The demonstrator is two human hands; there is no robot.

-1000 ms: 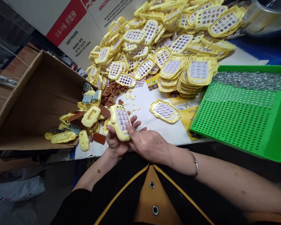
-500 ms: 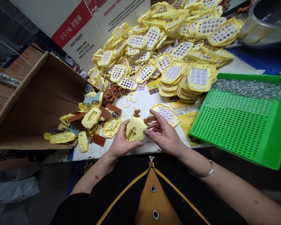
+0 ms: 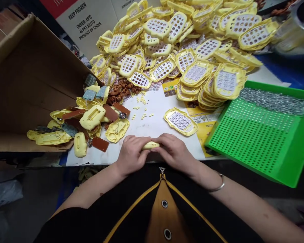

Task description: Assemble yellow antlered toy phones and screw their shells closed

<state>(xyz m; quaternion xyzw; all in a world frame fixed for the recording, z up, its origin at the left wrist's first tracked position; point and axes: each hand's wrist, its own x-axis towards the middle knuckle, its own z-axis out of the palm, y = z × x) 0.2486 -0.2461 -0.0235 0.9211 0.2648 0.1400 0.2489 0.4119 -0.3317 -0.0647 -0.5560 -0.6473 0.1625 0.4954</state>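
Note:
Between my two hands, at the table's near edge, I hold a pale yellow plastic shell (image 3: 151,145) edge-on. My left hand (image 3: 132,154) has its fingers closed round the left end. My right hand (image 3: 176,154) grips the right end, thumb below and fingers on top. Most of the shell is hidden by my fingers. Just beyond my right hand lies a yellow keypad shell (image 3: 181,121) with its white key sheet facing up. Small yellow bits (image 3: 143,115) are scattered on the white sheet beyond my hands.
A big heap of yellow keypad shells (image 3: 157,47) fills the back. Left are an open cardboard box (image 3: 35,77) and yellow back shells (image 3: 92,117) with wired brown boards (image 3: 100,144). Brown plastic pieces (image 3: 121,90) lie behind them. On the right, a green perforated tray (image 3: 253,135) holds many screws (image 3: 273,99).
The yellow shell has been tipped from face-up to edge-on. My right hand has closed onto its right end, and the brown pieces near my fingers no longer show. The view has shifted.

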